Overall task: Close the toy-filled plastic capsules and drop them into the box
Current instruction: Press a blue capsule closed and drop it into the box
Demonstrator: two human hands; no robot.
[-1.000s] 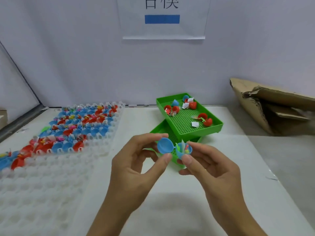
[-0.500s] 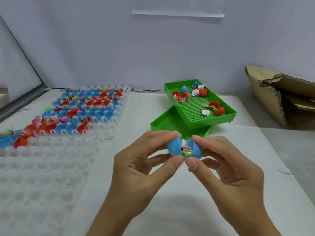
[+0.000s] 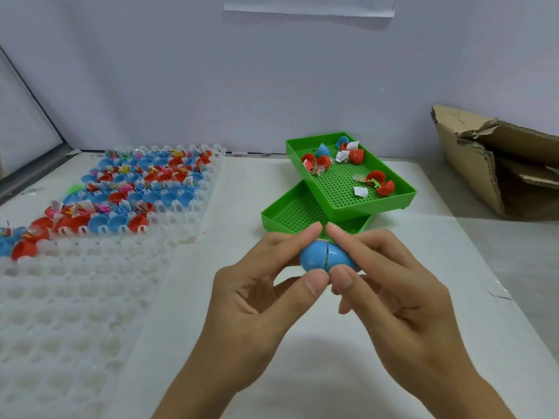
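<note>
Capsule: blue capsule [image 3: 328,257] at centre-near, above table; long axis runs L-R, seam upright at mid.
L hand: left hand [image 3: 260,294] pinches L half, thumb + forefinger.
R hand: right hand [image 3: 390,294] pinches R half.
Box: I see cardboard box [image 3: 484,164] far right (R hand nearer).
Next: I'd press halves together along axis.

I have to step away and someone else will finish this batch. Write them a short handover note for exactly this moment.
Left hand and right hand: both pinch the blue capsule between thumb and fingers, above the table.
Capsule: halves pressed together, a thin seam visible; check it has snapped shut.
Cardboard box: far right, open side facing in; the capsule is not in it yet.
Left to do: open filled capsules sit in the upper green tray and many more in the white grid tray. Close each and drop it into the box.
</note>
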